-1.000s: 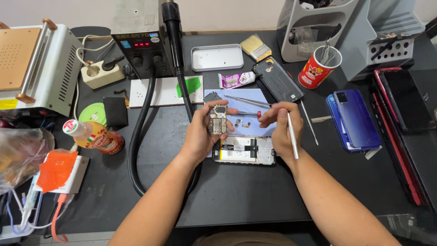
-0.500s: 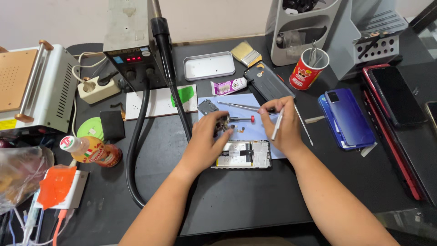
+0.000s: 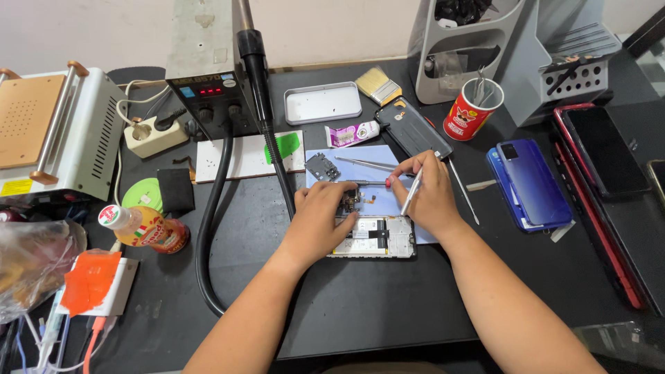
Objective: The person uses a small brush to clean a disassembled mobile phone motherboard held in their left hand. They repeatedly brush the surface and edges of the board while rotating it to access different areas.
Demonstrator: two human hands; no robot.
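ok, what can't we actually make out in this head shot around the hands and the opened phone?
- Small circuit board, head view: mostly hidden by the left hand; parts too small.
- Opened phone frame: left end under the left hand.
- Thin silver tool: tip hidden by the right hand.
- Red-framed black tablet: cut off by the right edge.

Lighting: bright, even, diffuse, from overhead. Shadows: soft and short, under the forearms on the matte black tabletop [image 3: 388, 305]. Glare: faint sheen on the glossy blue smartphone back [image 3: 530, 181] and the pale metal tray [image 3: 323, 102]. Focus: sharp at centre. Edges: slight wide-angle stretching; the crumpled clear plastic bag [image 3: 31, 266] is soft.
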